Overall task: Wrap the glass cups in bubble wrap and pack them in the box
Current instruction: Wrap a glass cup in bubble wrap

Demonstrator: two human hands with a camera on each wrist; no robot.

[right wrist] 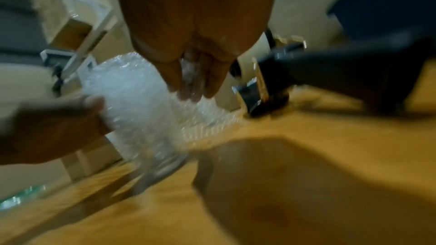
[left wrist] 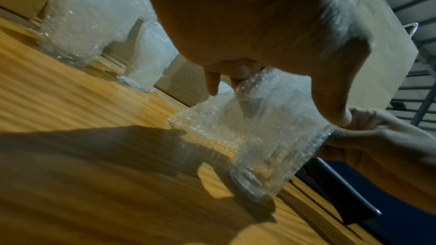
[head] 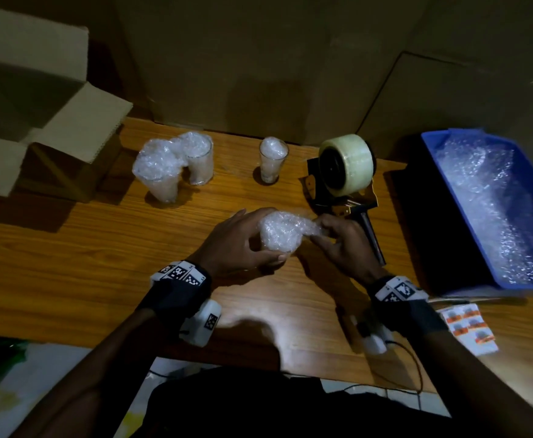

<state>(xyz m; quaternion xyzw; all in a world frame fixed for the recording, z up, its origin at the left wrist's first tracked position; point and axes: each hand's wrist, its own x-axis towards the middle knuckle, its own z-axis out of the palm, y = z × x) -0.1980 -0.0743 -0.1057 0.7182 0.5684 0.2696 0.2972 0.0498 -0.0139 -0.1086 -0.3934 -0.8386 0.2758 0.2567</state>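
My left hand (head: 243, 238), near the tabletop's (head: 69, 254) front edge: fingers curled round the glass cup (head: 279, 233) to steady it; my right hand (head: 342, 245) pinches the loose bubble wrap tail (head: 306, 227), drawing it taut, I judge, for closing; three stuffed cups (head: 176, 164) along the rear edge, awaiting packing; box (head: 37, 121) open off the left corner; tape dispenser (head: 347, 172) beside my right hand, ready for sealing.

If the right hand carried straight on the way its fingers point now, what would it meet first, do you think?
The right hand points left, pinching the loose bubble wrap. Straight on, it would most likely press into the wrapped cup held by the left hand.
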